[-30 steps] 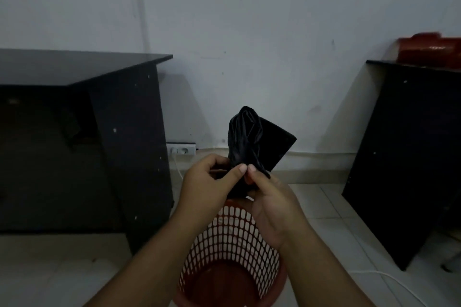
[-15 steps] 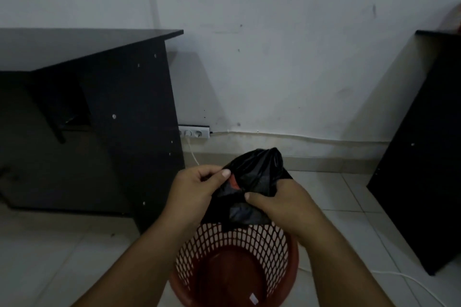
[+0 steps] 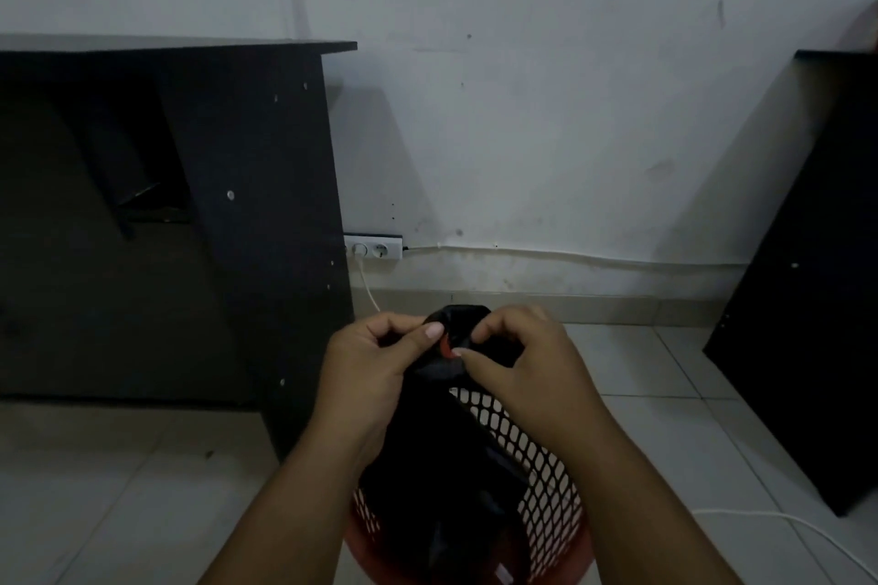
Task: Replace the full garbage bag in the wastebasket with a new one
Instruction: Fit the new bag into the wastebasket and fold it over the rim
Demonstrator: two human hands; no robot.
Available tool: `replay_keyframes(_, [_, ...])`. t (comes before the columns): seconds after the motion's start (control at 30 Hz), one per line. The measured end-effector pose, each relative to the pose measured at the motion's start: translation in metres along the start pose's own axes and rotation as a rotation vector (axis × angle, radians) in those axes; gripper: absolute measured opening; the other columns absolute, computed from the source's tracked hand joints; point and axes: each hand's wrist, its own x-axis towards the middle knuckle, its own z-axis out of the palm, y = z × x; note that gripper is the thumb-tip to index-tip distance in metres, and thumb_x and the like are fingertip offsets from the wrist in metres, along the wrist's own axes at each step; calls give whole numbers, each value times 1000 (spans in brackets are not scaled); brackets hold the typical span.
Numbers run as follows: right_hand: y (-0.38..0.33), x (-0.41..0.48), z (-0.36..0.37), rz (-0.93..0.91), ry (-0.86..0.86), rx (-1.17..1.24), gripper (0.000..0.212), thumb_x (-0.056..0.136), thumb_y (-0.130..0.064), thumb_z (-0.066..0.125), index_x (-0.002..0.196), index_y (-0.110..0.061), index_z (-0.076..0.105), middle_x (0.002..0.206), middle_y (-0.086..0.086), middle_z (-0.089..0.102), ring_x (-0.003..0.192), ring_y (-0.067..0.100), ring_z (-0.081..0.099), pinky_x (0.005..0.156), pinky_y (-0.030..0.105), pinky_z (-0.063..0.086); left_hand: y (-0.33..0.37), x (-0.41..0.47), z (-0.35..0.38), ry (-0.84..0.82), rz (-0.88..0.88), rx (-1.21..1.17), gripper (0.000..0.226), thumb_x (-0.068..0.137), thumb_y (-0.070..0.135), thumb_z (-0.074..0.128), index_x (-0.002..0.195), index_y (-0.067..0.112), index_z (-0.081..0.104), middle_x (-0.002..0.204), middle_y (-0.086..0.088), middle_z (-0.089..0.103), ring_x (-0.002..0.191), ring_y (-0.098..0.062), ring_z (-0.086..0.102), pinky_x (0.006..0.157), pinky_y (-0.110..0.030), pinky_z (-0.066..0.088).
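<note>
Clearly the new garbage bag (image 3: pixel 427 466) is thin black film, nearly weightless and quite limp: it hangs from the two hands in soft folds and drops into the red mesh wastebasket (image 3: pixel 546 466), which stands on the tiled floor (image 3: pixel 119 489) just beside a dark desk (image 3: pixel 266 204). The left hand (image 3: pixel 375 366) pinches the bunched top of the bag between thumb and curled fingers. The right hand (image 3: pixel 527 371) does the same just to its right, so both are closed on the film at its upper end, close together above the basket's far side. Whether the mouth is open yet I cannot tell; the plastic there is too dark and crumpled.

Such film is likely slick and clings to itself, so the layers at the mouth will probably need rubbing apart between thumb and fingertip rather than pulling. The place to take hold is the very edge of the opening, one layer in each hand, ready to spread wide and fold over the basket's rim. It may stretch or tear if dragged hard across the mesh, so a light grip seems wise. The basket looks light too and might tip if the bag is tugged sideways
</note>
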Motion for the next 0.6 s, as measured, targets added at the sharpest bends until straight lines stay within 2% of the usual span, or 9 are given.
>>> replay_keyframes(0.1, [-6,3,1,105,-123,187,17,84,-39,78,86,-28,65,89,-5,71,87,12,68,76,34,58,-7,-3,-4,-17,-8,-46,14,94,10,70,101,4,81,91,-15,80,86,-26,78,69,-28,61])
replay_keyframes(0.17, [-8,3,2,168,-214,297,18,88,-39,76,86,-21,70,86,2,75,83,17,73,79,40,59,-11,-4,-5,-45,-9,-22,17,97,10,67,105,5,80,94,-13,81,89,-26,79,71,-26,62])
replay_keyframes(0.27, [-5,2,10,198,-249,355,17,90,-33,76,88,-16,75,87,12,77,87,30,75,85,48,60,-17,-1,-8,-99,0,-2,17,97,9,66,105,5,80,96,-14,81,94,-28,78,75,-26,62])
replay_keyframes(0.4, [-11,0,14,281,-230,565,7,90,-12,75,86,-8,78,87,20,76,79,26,74,83,42,60,-21,2,-14,-121,18,-3,17,95,9,66,104,6,81,98,-14,81,94,-28,78,77,-27,62])
replay_keyframes(0.5, [-8,4,13,402,-192,763,14,92,-8,69,79,-8,73,73,9,72,71,20,70,77,40,59,-29,11,-24,-64,-34,-120,21,90,17,69,105,4,79,105,-21,78,102,-36,75,93,-44,59])
replay_keyframes(0.53, [-4,6,13,437,-172,824,18,93,-7,67,76,-9,71,70,6,70,69,17,69,74,37,60,-31,13,-27,-39,-68,-200,23,90,17,68,104,2,77,106,-23,77,101,-37,75,93,-45,59])
replay_keyframes(0.6, [5,7,14,497,-141,878,20,95,-5,65,75,-9,67,80,9,72,77,19,70,72,34,61,-37,16,-32,-10,-144,-320,17,97,13,61,97,1,73,98,-20,78,89,-29,77,80,-38,63])
